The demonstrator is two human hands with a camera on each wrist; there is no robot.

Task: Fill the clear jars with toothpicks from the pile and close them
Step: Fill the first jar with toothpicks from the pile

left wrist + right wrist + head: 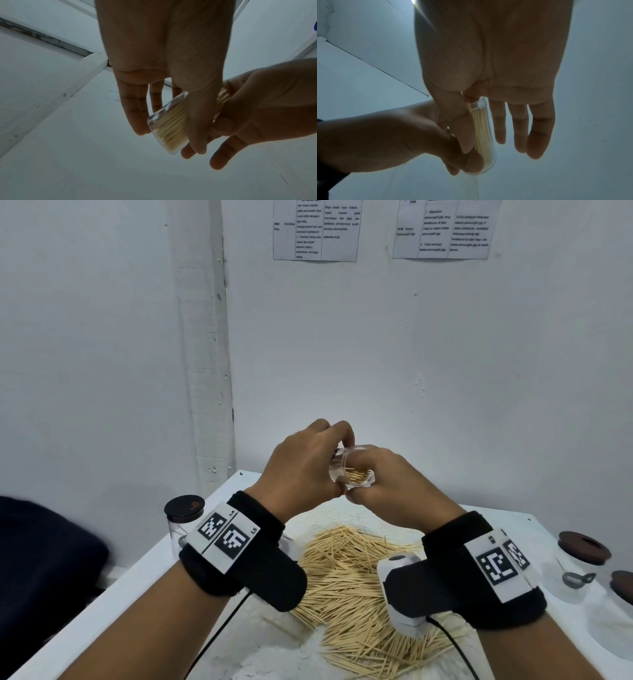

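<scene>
1. A small clear jar [349, 470], a smooth thin-walled cylinder packed with pale toothpicks, is held up in the air above the far part of the counter [113, 587], tilted with its open mouth toward the camera.
2. The left hand [301, 470] grips the jar on its left side, thumb along the wall and fingers curled behind it; the left wrist view shows the sticks lying parallel inside, reaching almost to the flat clear base.
3. The right hand [387, 487] pinches the jar near its mouth with thumb and forefinger, while the other fingers hang long and loose beyond it.
4. Straight below, a loose pile of toothpicks [356, 583] sprawls over the middle of the white counter, thin wooden sticks crossing at every angle.
5. At the left edge stands a clear jar with a dark round lid [184, 508], close to the counter's rim.
6. To the right stand two more clear jars with brown lids [584, 547], well apart from the pile, the nearer one cut off by the picture's edge.
7. Bare white counter lies between the pile and these jars on both sides.
8. Beyond the far edge rises a plain white wall [411, 354] with two printed sheets [315, 231] taped up high.
</scene>
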